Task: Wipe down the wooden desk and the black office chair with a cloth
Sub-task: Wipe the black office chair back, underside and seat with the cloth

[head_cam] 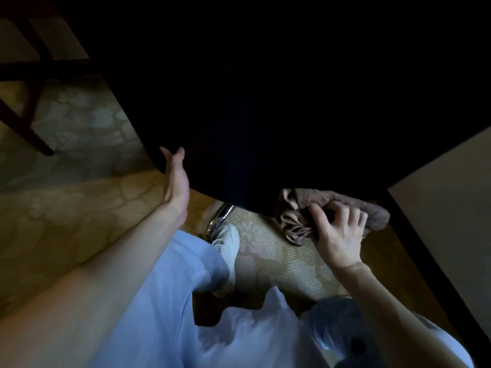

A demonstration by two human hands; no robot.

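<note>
- Looking down from head height, a black office chair (279, 102) fills the upper middle of the view as one large dark mass; its surface detail is lost in shadow, so which part faces the camera cannot be told.
- Patterned tan carpet (79, 203) spreads across the left and the near middle.
- A pale surface with a dark edge (446, 208) runs down the right side; it may be the wooden desk, but that is uncertain.
- Dark wooden furniture legs (29, 107) stand at far left.
- The person's light trousers (164, 288) and one white shoe (228, 245) show near the bottom, beside a chrome chair leg (220, 216).
- The left hand (176, 181) lies flat, fingers straight, against the chair's left edge, apparently steadying it.
- The right hand (340, 232) grips a bunched brown cloth (318, 211), pressed at the chair's lower near edge.
- Judging by this, the chair is being wiped now; nothing here shows how much of the chair or desk is already clean.
</note>
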